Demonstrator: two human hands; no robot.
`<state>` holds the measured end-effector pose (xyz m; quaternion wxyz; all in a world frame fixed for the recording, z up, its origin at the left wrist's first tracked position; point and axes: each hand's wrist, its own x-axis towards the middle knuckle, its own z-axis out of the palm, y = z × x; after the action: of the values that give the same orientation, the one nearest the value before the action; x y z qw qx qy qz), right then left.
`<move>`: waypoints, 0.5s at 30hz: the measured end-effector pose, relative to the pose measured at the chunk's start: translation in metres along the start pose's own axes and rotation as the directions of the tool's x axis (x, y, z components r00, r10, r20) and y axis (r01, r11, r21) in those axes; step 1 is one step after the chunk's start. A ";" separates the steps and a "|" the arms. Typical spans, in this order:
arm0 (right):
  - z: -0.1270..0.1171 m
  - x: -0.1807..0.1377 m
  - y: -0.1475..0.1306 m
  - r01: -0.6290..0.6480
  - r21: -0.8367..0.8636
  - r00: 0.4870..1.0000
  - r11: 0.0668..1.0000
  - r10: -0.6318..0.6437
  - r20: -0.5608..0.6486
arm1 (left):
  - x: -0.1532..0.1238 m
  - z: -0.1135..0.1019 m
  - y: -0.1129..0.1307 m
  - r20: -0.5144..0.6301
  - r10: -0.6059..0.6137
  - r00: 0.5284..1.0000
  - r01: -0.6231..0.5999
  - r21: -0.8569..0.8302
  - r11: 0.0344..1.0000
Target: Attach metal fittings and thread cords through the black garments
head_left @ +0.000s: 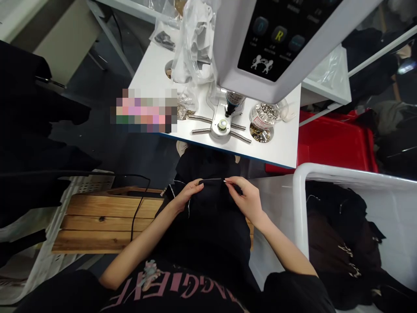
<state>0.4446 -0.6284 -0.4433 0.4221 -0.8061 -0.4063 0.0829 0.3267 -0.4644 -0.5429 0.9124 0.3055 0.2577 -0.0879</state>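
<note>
Head view: black cloth (pixel 211 186) toward six o'clock, left hand (pixel 188 191) pinching edge at its nine, right hand (pixel 246 196) at its three, likely to hold it taut. Machine (pixel 269 48) at one o'clock, tub (pixel 259 121) of metal fittings (pixel 269 112) at two, presumably within reach.

A single camera, worn on the person's head, looks forward and steeply down along the wearer's own body. The printed black T-shirt (pixel 182 284) lies at the near edge, and the left hand (pixel 189 191) and right hand (pixel 246 198) sit around the middle of the view. Beyond them is the white desk (pixel 278 152), seen from above, its front edge sloping down to the right. The white machine housing (pixel 228 48) looms large at the far side, cropped above. The wide view also reaches a wooden bench (pixel 97 221) on the left and a white bin (pixel 301 208) on the right.
</note>
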 end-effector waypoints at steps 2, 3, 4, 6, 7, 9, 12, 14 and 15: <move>0.003 0.002 0.002 0.087 -0.020 0.996 0.996 -0.087 0.008 | 0.000 0.001 0.000 -0.010 -0.005 1.000 0.005 -0.001 1.000; 0.004 0.003 0.003 0.118 -0.029 0.993 0.993 -0.118 0.011 | -0.001 0.001 0.001 -0.014 -0.007 1.000 0.007 -0.003 1.000; 0.005 0.003 0.004 0.137 -0.036 0.990 0.990 -0.137 0.014 | -0.001 0.001 0.001 -0.017 -0.010 1.000 0.010 -0.007 1.000; 0.006 0.002 0.006 0.148 -0.045 0.989 0.988 -0.147 0.019 | -0.001 0.002 0.002 -0.019 -0.013 1.000 0.013 -0.016 1.000; 0.007 0.002 0.006 0.146 -0.048 0.989 0.988 -0.145 0.024 | -0.001 0.002 0.002 -0.017 -0.013 1.000 0.013 -0.019 1.000; 0.007 0.000 0.007 0.138 -0.047 0.990 0.989 -0.137 0.043 | -0.002 0.002 0.002 -0.012 -0.011 1.000 0.011 -0.017 1.000; 0.006 -0.003 0.006 0.130 -0.040 0.989 0.991 -0.127 0.074 | -0.001 0.000 0.001 -0.001 -0.004 1.000 0.004 -0.011 1.000; 0.006 -0.003 0.006 0.125 -0.054 0.991 0.991 -0.121 0.063 | -0.001 0.000 0.000 0.008 -0.001 1.000 0.001 -0.008 1.000; 0.006 -0.003 0.006 0.123 -0.065 0.992 0.990 -0.120 0.047 | -0.001 -0.001 0.000 0.010 -0.002 1.000 0.002 -0.007 1.000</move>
<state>0.4435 -0.6287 -0.4518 0.3900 -0.7917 -0.4663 0.0604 0.3260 -0.4640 -0.5430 0.9147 0.3015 0.2537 -0.0896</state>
